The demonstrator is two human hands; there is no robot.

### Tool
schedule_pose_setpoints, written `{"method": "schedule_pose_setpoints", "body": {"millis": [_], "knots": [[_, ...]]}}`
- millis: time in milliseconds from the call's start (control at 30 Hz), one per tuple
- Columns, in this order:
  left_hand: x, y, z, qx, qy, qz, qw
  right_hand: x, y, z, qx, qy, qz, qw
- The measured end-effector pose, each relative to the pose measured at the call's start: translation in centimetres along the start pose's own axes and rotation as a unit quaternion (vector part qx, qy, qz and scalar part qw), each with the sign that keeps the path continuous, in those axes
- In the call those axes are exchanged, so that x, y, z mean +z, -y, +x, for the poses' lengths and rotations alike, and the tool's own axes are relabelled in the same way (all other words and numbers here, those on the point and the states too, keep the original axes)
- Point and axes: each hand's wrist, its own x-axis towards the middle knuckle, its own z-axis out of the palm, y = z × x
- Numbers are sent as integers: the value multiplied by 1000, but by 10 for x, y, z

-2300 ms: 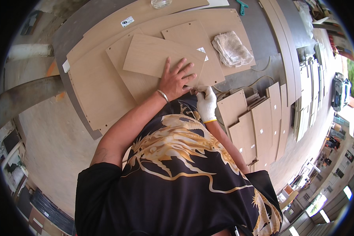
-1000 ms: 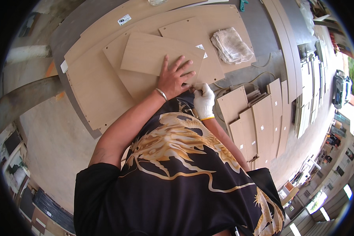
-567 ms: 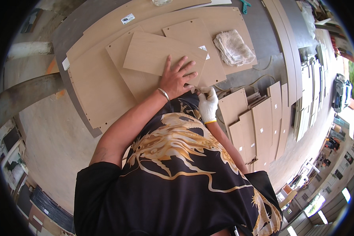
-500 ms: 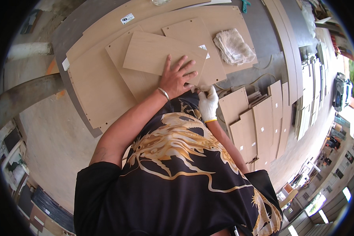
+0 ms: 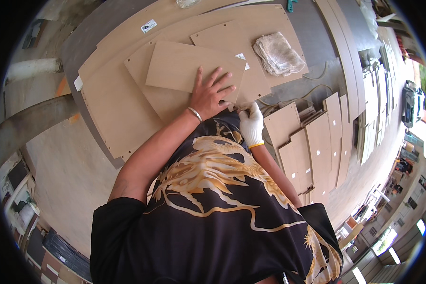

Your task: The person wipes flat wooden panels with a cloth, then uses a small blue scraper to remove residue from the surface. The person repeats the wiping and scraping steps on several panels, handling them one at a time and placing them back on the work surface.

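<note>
My left hand [image 5: 208,96], bare with a metal bangle at the wrist, lies with fingers spread on a light-brown rectangular board [image 5: 184,64]. That board rests at a slant over other brown panels [image 5: 144,78]. At its near right corner is my right hand [image 5: 252,124], in a white knit glove. The right fingers are bent together in a pinch at the board's edge. Whatever sits between them is too small and covered to make out. A white sticker [image 5: 241,56] shows on the panel just beyond the top board.
A folded whitish cloth [image 5: 278,53] lies on a large panel to the right. Stacked brown boards [image 5: 317,146] stand right of my gloved hand, beside loose cords [image 5: 312,97]. Long strips [image 5: 338,42] run along the right. A teal tool [image 5: 290,5] is at the far edge.
The whole view has shifted slightly. Both hands keep nearly the same pose and place on the board.
</note>
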Motion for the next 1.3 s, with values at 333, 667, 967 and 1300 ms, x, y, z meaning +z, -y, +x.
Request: {"method": "schedule_pose_setpoints", "body": {"millis": [333,667,967,1300], "knots": [[0,-1,-2,-5,15,20,1000,-19,32,31,172,87,17,981],[0,-3,-1,-12,-7,12,1000,-18,43,45,148,139,-86,975],[-1,-2,-2,-12,-7,7,1000,-19,53,51,106,148,-181,967],[0,-2,-2,-12,-8,11,1000,-11,59,55,64,149,-275,948]]}}
